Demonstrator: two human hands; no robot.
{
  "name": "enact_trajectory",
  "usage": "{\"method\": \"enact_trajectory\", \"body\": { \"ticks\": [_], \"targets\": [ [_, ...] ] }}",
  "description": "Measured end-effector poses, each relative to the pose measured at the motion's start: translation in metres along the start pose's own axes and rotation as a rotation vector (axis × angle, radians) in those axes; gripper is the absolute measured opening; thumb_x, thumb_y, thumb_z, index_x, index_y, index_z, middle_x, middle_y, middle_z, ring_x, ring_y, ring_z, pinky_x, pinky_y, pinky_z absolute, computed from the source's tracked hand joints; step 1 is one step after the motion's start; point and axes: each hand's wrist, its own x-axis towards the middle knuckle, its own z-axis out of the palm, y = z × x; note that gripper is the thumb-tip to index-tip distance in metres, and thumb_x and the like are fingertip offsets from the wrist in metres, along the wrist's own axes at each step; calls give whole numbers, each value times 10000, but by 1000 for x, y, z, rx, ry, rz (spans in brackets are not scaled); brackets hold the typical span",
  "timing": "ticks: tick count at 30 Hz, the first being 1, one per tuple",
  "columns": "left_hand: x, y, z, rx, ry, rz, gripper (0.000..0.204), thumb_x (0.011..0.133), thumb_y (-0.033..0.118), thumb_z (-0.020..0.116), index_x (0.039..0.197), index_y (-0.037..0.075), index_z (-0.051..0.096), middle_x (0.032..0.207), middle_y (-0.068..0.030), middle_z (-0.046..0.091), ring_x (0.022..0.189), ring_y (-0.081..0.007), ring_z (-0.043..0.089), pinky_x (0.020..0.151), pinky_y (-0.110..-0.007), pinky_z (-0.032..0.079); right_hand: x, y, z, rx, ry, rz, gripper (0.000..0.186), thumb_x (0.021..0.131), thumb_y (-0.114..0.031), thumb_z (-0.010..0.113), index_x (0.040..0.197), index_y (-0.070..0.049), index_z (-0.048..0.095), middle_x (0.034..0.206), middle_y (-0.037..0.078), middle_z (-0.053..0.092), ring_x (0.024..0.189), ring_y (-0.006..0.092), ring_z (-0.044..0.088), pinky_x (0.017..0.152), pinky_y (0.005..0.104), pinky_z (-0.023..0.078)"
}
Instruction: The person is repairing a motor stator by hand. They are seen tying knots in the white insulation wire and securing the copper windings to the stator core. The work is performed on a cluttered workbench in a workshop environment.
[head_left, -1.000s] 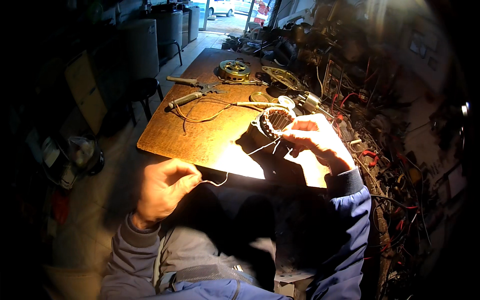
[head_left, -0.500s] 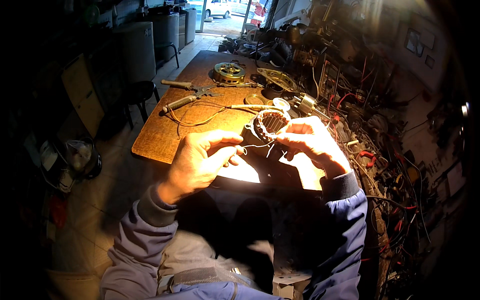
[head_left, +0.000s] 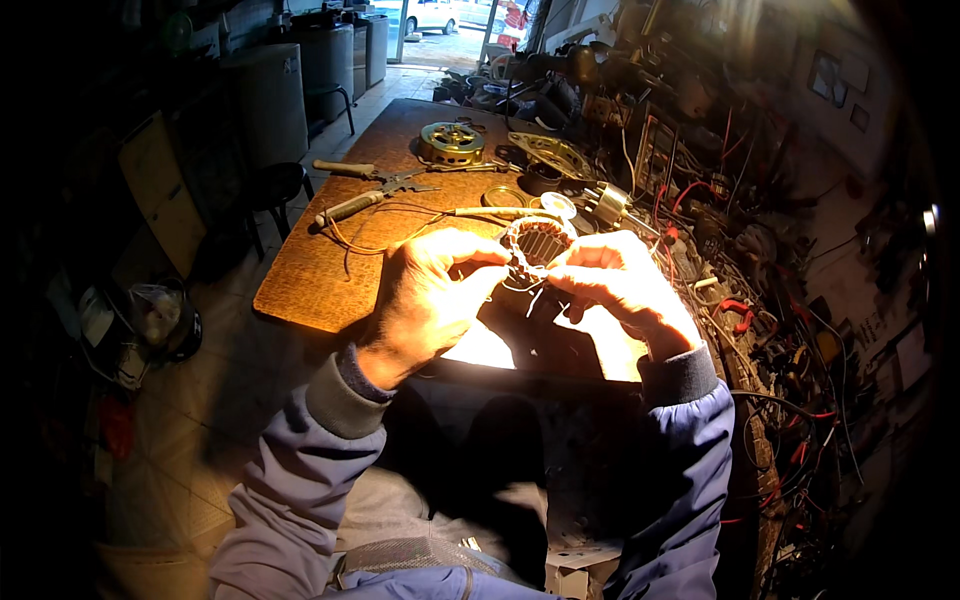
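A motor stator (head_left: 540, 243) with copper windings round its slotted bore stands at the near edge of the wooden table, its open end facing up. Thin white string (head_left: 513, 288) hangs along its near rim, between my hands. My left hand (head_left: 430, 297) is closed in a pinch at the stator's left side, thumb and forefinger on the string; its fingertips partly hide the string. My right hand (head_left: 620, 287) pinches at the near right rim, where a loose white end (head_left: 535, 302) dangles below the fingers. Exactly what lies between the right fingertips is hard to see.
Pliers with wrapped handles (head_left: 352, 195) lie on the table (head_left: 310, 285) by a yellowish wire (head_left: 385, 240). Farther back are a round brass-coloured motor cover (head_left: 452, 145) and another metal cover (head_left: 550, 153). Tangled wires and tools (head_left: 740, 320) crowd the right side. A dark stool (head_left: 278, 190) stands left.
My left hand has moved right and up, from holding the string out to the left to a place right beside the stator. My right hand has barely moved.
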Motion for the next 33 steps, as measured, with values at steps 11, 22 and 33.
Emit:
{"method": "enact_trajectory", "body": {
  "ticks": [11,22,33],
  "targets": [
    [1,-2,9,219,-13,111,147,877,-20,776,1024,-29,775,948,-126,769,842,-193,738,761,-307,575,-1,2,-1,-7,7,-2,222,952,-158,767,943,63,754,805,86,705,691,167,672,610,307,569],
    [-4,7,15,248,-77,185,161,892,5,719,1052,-11,730,936,-197,727,850,-378,730,739,-400,577,2,8,-1,11,-11,-48,259,952,-189,781,926,67,751,787,85,697,666,165,666,602,306,558],
    [5,10,4,88,-260,-11,148,971,-56,675,1114,-49,716,971,-82,761,873,-108,717,794,-264,586,2,8,-2,-21,-5,-41,280,947,-221,781,931,58,757,804,89,709,667,165,683,613,301,558]
  ]
}}
